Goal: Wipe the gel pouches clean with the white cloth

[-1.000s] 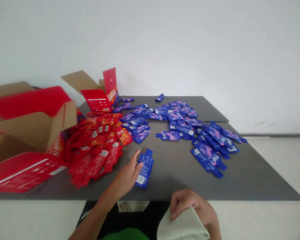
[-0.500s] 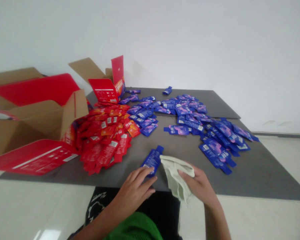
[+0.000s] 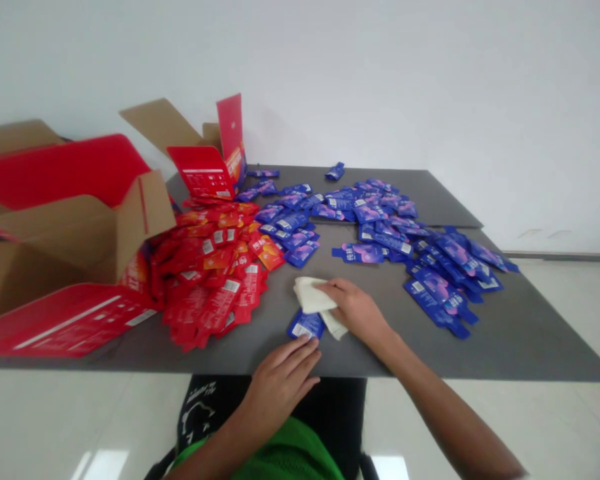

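A blue sachet lies flat on the grey table near its front edge. My left hand rests with outstretched fingers on the sachet's lower end. In my right hand is a folded cream-coloured cloth, pinched between thumb and fingers. The cloth lies over the sachet's upper end and hides it. Left of my hands is a heap of red sachets. Behind and to the right are piles of blue sachets.
A large open red carton stands at the left, its flaps spread. A smaller open red box is behind the red heap. One blue sachet lies alone at the back by the white wall. The grey table extends to the right.
My right hand has moved forward and left, bringing the cloth from beside the blue sachet onto its upper end. My left hand stays at the sachet's lower end.
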Available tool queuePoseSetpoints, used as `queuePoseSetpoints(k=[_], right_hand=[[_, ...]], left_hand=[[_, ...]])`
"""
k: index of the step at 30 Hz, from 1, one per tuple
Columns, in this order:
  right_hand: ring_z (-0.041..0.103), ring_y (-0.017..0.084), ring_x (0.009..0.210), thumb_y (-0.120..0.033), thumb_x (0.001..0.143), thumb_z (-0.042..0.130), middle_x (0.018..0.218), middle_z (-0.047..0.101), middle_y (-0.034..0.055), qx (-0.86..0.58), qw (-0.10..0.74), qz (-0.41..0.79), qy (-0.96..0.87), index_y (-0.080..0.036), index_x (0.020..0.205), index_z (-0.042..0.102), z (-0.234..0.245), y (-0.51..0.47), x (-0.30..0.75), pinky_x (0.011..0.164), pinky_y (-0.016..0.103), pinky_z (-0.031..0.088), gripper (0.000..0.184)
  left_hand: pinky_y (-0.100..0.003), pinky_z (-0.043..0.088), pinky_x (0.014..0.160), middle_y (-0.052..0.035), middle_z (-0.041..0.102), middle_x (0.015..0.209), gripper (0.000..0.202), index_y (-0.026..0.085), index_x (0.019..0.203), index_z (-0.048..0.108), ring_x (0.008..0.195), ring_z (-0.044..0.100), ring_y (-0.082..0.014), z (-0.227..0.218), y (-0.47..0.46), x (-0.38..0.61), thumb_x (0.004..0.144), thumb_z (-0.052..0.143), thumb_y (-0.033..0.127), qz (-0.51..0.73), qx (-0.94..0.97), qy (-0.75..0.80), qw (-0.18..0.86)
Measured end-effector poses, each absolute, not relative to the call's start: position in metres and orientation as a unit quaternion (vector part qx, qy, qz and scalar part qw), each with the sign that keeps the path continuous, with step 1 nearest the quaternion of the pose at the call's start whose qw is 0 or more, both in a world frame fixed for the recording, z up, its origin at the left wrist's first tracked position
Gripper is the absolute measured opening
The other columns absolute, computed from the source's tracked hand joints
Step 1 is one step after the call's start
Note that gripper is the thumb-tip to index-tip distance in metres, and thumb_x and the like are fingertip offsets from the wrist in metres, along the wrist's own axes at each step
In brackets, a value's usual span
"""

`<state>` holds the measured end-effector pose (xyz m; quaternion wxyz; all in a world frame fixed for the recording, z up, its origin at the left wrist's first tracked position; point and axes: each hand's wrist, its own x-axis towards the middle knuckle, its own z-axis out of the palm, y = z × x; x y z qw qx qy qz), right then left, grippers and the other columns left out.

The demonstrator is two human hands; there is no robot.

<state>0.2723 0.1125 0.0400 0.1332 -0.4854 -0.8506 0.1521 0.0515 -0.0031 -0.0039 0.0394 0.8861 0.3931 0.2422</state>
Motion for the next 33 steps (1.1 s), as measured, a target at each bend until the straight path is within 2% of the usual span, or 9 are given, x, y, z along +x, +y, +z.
queuePoseSetpoints(k=[4,9,13,15,18,22,28,31,33], right_hand=[[0.063,0.024,0.119,-0.001,0.089,0.057,0.131,0.066,0.0106,-0.487,0.160,0.122,-0.850,-0.024,0.145,0.058,0.052,0.105,0.270,0.102,0.034,0.053,0.061],[0.066,0.020,0.114,-0.013,0.096,0.060,0.128,0.068,0.0072,-0.372,0.118,0.188,-0.901,-0.028,0.138,0.064,0.045,0.081,0.250,0.097,0.029,0.055,0.045],[0.066,0.022,0.115,-0.006,0.092,0.059,0.130,0.066,0.0100,-0.473,0.109,0.145,-0.862,-0.024,0.141,0.063,0.045,0.114,0.264,0.095,0.031,0.055,0.052],[0.065,0.024,0.117,-0.003,0.090,0.058,0.131,0.066,0.0109,-0.509,0.121,0.108,-0.845,-0.023,0.142,0.062,0.050,0.123,0.272,0.095,0.032,0.056,0.056],[0.064,0.024,0.119,-0.005,0.089,0.060,0.132,0.065,0.0108,-0.462,0.157,0.114,-0.866,-0.023,0.145,0.058,0.055,0.104,0.268,0.097,0.032,0.055,0.059],[0.067,0.021,0.113,-0.014,0.094,0.063,0.126,0.069,0.0076,-0.362,0.125,0.171,-0.908,-0.026,0.137,0.065,0.046,0.077,0.253,0.096,0.030,0.055,0.044],[0.067,0.022,0.112,-0.005,0.091,0.058,0.128,0.067,0.0106,-0.509,0.117,0.105,-0.846,-0.023,0.140,0.064,0.047,0.126,0.275,0.095,0.031,0.056,0.052],[0.066,0.023,0.116,-0.007,0.093,0.057,0.131,0.065,0.0103,-0.481,0.157,0.109,-0.856,-0.025,0.146,0.059,0.054,0.114,0.277,0.097,0.032,0.056,0.056],[0.066,0.021,0.116,-0.011,0.094,0.058,0.130,0.066,0.0089,-0.419,0.158,0.137,-0.883,-0.027,0.145,0.059,0.054,0.091,0.269,0.097,0.031,0.055,0.053]], left_hand=[[-0.037,0.058,0.102,-0.0063,0.071,0.136,0.032,0.017,0.130,0.065,0.126,0.066,-0.0229,-0.003,-0.001,0.049,0.103,0.060,0.033,0.253,0.884,0.390,0.045],[-0.037,0.062,0.081,-0.0060,0.080,0.104,0.024,0.021,0.115,0.072,0.092,0.076,-0.0238,-0.003,-0.001,0.046,0.099,0.067,0.038,0.221,0.878,0.418,0.071],[-0.037,0.058,0.096,-0.0070,0.073,0.132,0.030,0.019,0.129,0.066,0.122,0.068,-0.0231,0.000,0.002,0.046,0.103,0.061,0.034,0.238,0.885,0.392,0.077],[-0.035,0.057,0.098,-0.0064,0.071,0.135,0.029,0.019,0.128,0.066,0.128,0.065,-0.0222,0.000,0.003,0.046,0.104,0.059,0.035,0.251,0.882,0.390,0.078],[-0.036,0.058,0.096,-0.0067,0.074,0.130,0.030,0.020,0.126,0.067,0.121,0.069,-0.0230,-0.002,0.002,0.045,0.102,0.061,0.037,0.245,0.880,0.398,0.087],[-0.038,0.061,0.087,-0.0066,0.080,0.108,0.026,0.024,0.116,0.073,0.096,0.076,-0.0245,-0.004,0.000,0.044,0.098,0.068,0.041,0.221,0.872,0.429,0.086],[-0.035,0.057,0.099,-0.0064,0.073,0.132,0.028,0.020,0.125,0.068,0.128,0.065,-0.0221,-0.001,0.003,0.045,0.104,0.058,0.035,0.261,0.881,0.383,0.094],[-0.036,0.058,0.098,-0.0064,0.074,0.130,0.027,0.020,0.124,0.069,0.124,0.067,-0.0223,-0.001,0.003,0.045,0.103,0.060,0.035,0.261,0.880,0.385,0.096],[-0.037,0.060,0.093,-0.0068,0.078,0.120,0.026,0.022,0.121,0.071,0.111,0.073,-0.0241,-0.003,0.002,0.044,0.101,0.064,0.037,0.252,0.877,0.398,0.092]])
